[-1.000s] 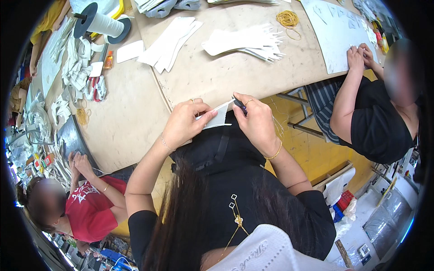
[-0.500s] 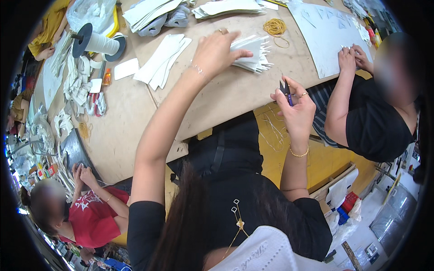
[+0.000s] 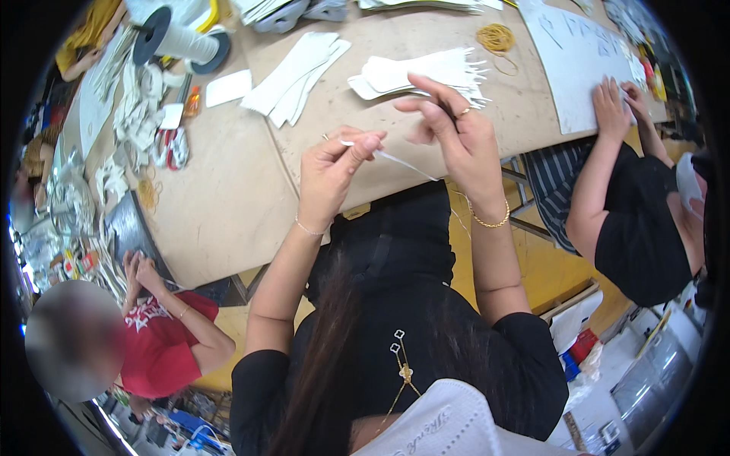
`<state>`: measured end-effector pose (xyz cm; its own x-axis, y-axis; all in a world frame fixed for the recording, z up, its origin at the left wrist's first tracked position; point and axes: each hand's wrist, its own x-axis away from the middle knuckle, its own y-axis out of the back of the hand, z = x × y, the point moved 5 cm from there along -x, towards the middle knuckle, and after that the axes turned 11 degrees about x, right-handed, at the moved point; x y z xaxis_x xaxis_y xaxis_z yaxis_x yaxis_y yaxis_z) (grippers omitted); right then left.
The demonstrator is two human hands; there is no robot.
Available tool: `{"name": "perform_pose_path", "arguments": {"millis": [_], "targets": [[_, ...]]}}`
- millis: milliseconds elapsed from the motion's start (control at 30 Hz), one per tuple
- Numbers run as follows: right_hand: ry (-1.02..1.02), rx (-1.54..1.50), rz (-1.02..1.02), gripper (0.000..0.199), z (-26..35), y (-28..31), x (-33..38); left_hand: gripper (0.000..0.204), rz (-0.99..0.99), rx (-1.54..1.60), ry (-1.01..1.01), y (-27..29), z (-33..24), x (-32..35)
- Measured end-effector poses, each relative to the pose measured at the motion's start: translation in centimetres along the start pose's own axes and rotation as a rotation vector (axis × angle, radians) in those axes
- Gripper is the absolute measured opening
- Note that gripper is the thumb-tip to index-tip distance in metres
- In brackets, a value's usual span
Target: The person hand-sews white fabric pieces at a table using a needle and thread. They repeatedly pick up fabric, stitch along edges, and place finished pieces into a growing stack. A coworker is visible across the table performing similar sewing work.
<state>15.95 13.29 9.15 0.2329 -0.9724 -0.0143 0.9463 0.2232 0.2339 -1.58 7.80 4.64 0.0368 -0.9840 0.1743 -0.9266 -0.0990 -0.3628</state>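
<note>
My left hand is closed, pinching a narrow white strip between thumb and fingers. The strip's loose end slants down to the right, over the table's near edge. My right hand hovers beside it, thumb and a finger stretched apart toward the left. Its other fingers are partly hidden and smeared, so I cannot see whether the small snips seen earlier are still in it. Beyond the hands lies a stack of white cut pieces with ragged right ends, apart from both hands. Farther left, more long white pieces lie fanned out.
Rubber bands and a grey board lie at the far right, where a person in black works. A spool of white tape stands at the far left, near an orange bottle. Another person in red sits left.
My left hand has left the stack and come down toward me, now pinching a white strip. My right hand has risen leftward, and its snips no longer show.
</note>
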Motion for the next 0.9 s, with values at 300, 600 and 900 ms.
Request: {"name": "perform_pose_path", "arguments": {"millis": [300,600,900], "targets": [[-0.068,0.007,0.353,0.023,-2.7,-6.1,0.1,0.027,-0.062,0.174,-0.054,2.0,-1.1,1.2],[-0.109,0.067,0.509,0.018,-1.6,-6.6,-0.2,0.037,-0.031,0.126,-0.049,3.9,-2.3,1.4],[-0.066,-0.101,0.491,0.015,-1.2,-4.2,-0.5,0.042,-0.236,-0.924,-0.340,9.2,-3.6,-6.9]]}}
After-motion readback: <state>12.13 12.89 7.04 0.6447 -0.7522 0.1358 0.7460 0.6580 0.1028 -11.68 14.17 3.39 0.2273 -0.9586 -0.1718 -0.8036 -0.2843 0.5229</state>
